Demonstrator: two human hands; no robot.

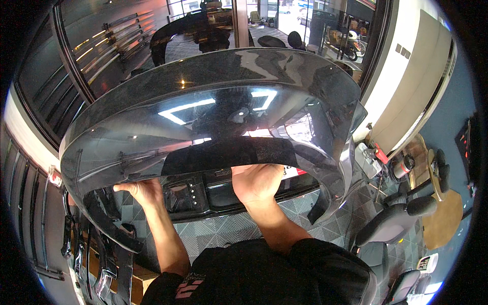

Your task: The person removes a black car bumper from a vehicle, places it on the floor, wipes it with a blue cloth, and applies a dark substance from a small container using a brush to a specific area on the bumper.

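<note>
Glossy black panel [213, 114]: raised before you, spanning most of your view, directly forward of both hands.
Long axis: left to right, across your body; the middle bows away from you and both ends curl back toward you.
Left hand [147, 192]: at the lower rim, left of the panel's middle, thumb pointing out leftward; the fingers pass out of sight under the rim, so you cannot tell whether they are clamped or spread.
Right hand [259, 183]: palm showing, at the same rim right of the middle; its fingers vanish behind the panel, apart or together you cannot tell.
Nearer hand: your right seems closer to the panel's middle, your left to its left end.
Below the rim: a black moulded part [213, 188] shows between your hands, over the patterned grey floor [218, 231].
Right side: a dark padded chair [386, 223], well apart from the panel.
</note>
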